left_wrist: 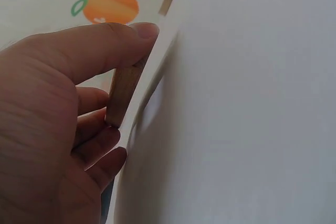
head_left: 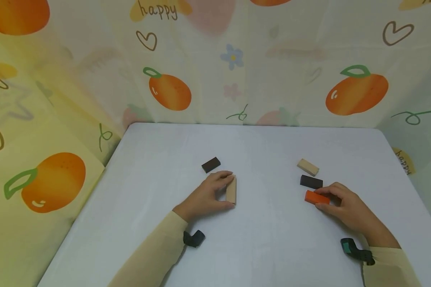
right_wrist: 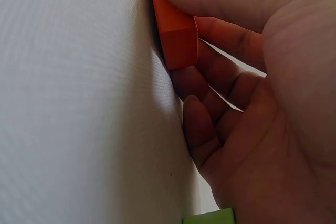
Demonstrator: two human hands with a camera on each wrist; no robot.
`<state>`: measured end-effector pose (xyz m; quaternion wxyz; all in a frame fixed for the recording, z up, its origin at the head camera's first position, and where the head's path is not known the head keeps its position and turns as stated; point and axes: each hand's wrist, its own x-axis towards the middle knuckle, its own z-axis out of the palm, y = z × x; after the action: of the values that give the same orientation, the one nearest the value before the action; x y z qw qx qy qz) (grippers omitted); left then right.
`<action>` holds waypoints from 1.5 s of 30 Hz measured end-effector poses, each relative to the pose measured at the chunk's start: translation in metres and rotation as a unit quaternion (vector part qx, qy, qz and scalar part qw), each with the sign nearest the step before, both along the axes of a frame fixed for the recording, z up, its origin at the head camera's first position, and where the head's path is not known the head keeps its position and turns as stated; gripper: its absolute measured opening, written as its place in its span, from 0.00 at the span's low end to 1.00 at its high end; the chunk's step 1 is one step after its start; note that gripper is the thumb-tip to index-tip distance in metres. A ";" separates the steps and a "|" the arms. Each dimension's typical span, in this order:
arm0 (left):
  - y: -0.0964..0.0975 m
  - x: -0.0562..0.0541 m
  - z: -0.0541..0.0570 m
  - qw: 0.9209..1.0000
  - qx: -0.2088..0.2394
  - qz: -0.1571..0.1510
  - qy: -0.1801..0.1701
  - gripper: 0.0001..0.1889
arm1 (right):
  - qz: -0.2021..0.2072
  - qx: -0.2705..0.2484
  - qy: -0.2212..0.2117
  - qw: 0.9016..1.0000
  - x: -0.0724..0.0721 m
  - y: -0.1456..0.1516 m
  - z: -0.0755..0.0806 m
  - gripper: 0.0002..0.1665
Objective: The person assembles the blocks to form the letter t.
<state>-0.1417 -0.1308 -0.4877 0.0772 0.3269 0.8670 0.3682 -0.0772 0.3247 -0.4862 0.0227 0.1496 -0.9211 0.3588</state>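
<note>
My left hand pinches a pale wooden block by its two ends, thumb at the near end and fingertips at the far one. In the left wrist view this block shows between thumb and fingers, close to the table surface. On the right, my right hand holds an orange block between thumb and fingers. The right wrist view shows the orange block's end face low against the white surface. A black block lies just beyond the orange one.
A dark brown block lies beyond the left hand. Another pale wooden block sits behind the black one. All are on a white table, with a fruit-printed cloth behind it. A green object shows at the right wrist view's lower edge.
</note>
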 end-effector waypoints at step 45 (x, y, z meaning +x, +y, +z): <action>0.053 0.017 -0.007 0.994 -0.060 -0.068 0.068 0.36 | 0.042 -0.002 0.080 0.996 -0.014 -0.041 0.019 0.25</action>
<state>-0.1251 -0.0782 -0.4947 0.0618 0.4040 0.8666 0.2863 -0.0916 0.2838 -0.4675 0.0812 0.2167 -0.9083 0.3484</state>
